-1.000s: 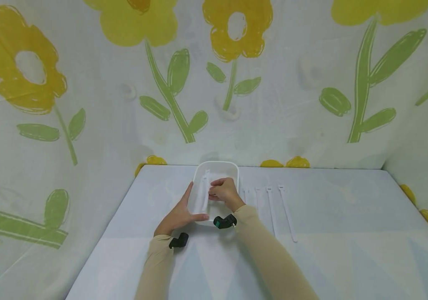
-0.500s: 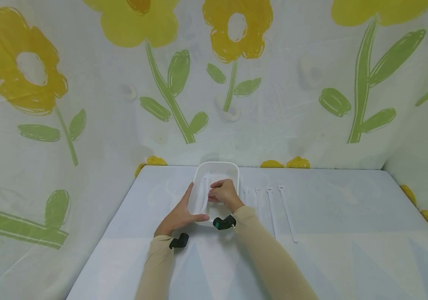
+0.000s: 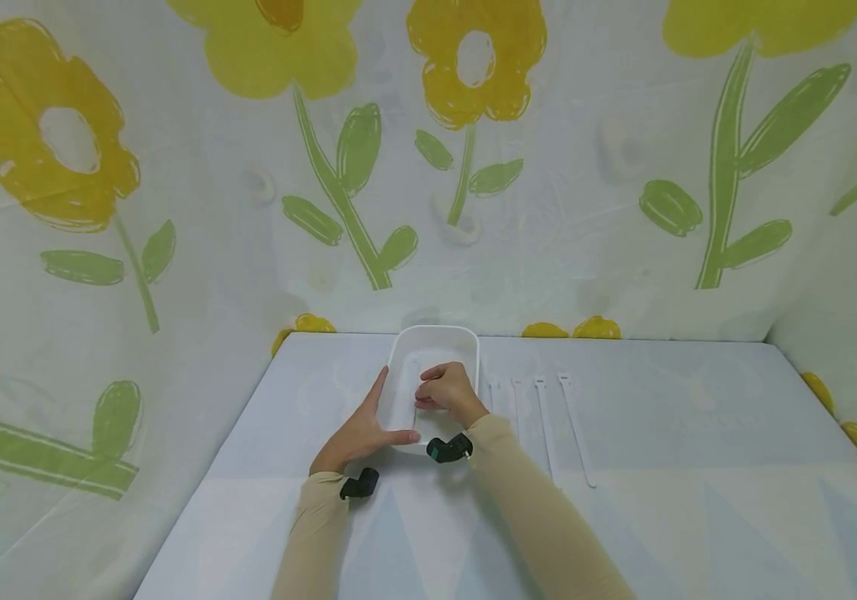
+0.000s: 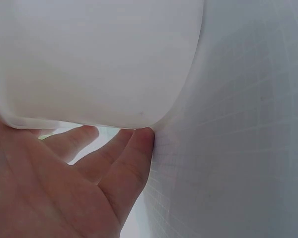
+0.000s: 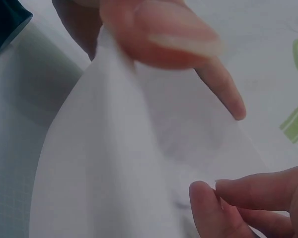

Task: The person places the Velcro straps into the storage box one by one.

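Around the grip: white on white, barely countable

By the left hand [image 3: 358,433], one white tray [image 3: 439,337] is held at its near-left corner, fingers along the outside and thumb laid on the near rim, probably so it's kept from sliding. Just right of that grip, the right hand [image 3: 453,390] is dipped into the tray, thumb and fingertips brought together; whether anything's pinched there can't be told. Left of those tips, something pale and strip-like [image 3: 409,387] is faintly seen, too washed out to be counted. Past the right hand, outside the tray, four white strips [image 3: 545,425] are laid side by side on the table [image 3: 699,417], likely spaced so they're kept separate. Two black wrist cameras [image 3: 359,483] are worn, one per arm.
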Demonstrator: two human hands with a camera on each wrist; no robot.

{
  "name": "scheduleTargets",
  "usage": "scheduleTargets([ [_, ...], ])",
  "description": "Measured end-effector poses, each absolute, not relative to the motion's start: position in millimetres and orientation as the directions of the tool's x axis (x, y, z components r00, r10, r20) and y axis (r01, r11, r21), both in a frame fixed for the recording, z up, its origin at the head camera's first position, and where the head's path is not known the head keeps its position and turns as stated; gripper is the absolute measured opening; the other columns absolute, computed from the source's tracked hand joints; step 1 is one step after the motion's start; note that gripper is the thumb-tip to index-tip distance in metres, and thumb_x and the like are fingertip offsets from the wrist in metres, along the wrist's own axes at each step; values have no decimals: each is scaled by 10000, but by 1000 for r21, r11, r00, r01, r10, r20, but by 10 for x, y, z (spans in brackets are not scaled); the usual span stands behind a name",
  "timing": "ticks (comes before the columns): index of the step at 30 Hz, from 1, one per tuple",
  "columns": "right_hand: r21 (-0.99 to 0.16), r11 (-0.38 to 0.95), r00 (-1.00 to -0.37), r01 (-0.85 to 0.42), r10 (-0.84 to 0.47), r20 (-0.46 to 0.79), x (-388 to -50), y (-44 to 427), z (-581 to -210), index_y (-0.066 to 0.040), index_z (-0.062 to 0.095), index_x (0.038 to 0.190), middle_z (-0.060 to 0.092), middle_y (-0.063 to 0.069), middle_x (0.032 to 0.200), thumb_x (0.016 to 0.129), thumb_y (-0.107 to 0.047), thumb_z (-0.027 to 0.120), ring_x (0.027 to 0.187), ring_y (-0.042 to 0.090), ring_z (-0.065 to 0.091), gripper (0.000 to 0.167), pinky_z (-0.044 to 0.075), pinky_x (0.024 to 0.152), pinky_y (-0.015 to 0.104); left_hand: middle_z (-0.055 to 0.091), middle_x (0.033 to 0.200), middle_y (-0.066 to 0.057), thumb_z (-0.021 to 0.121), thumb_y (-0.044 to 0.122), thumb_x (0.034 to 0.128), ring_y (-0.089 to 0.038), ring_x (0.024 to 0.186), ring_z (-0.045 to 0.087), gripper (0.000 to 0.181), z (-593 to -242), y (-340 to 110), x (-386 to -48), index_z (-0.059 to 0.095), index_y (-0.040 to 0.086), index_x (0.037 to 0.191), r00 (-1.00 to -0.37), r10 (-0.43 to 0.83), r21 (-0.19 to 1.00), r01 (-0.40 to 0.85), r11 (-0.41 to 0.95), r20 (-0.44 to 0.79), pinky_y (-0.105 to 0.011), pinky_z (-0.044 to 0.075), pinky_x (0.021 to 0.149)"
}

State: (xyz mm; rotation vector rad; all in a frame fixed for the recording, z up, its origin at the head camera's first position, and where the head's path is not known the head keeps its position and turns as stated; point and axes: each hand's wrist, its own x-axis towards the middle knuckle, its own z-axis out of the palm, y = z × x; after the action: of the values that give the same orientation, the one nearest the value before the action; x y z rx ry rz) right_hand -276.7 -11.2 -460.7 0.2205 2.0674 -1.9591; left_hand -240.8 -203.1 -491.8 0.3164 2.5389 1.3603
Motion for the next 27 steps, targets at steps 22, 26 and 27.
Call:
scheduleTargets([
  [22,-981,26,-974,193,-117,-195,-2676,48,-4382,54,682,1231,719,169,1121,939,-66,698,876,202,739,316,644,828,382,144,1751,-51,911,496,739,-350,1480,370,1323,-4910,-2020,-2385,-10,318,1671,-957,261,821,46,569,-128,-646,327,1210],
  [26,-983,55,-978,174,-111,-179,-2653,152,-4335,20,683,1264,725,172,1175,950,-126,713,930,211,739,348,640,848,381,146,1750,-56,909,506,735,-356,1484,365,1322,-4916,-2005,-2396,-7,328,1671,-959,249,815,35,579,-135,-660,326,1205],
  [27,-983,58,-978,174,-107,-180,-2640,181,-4318,13,681,1271,725,166,1173,953,-135,715,935,211,739,352,639,851,379,150,1749,-55,911,501,734,-355,1478,369,1322,-4920,-2003,-2398,-5,328,1671,-959,250,817,36,575,-134,-658,327,1205],
])
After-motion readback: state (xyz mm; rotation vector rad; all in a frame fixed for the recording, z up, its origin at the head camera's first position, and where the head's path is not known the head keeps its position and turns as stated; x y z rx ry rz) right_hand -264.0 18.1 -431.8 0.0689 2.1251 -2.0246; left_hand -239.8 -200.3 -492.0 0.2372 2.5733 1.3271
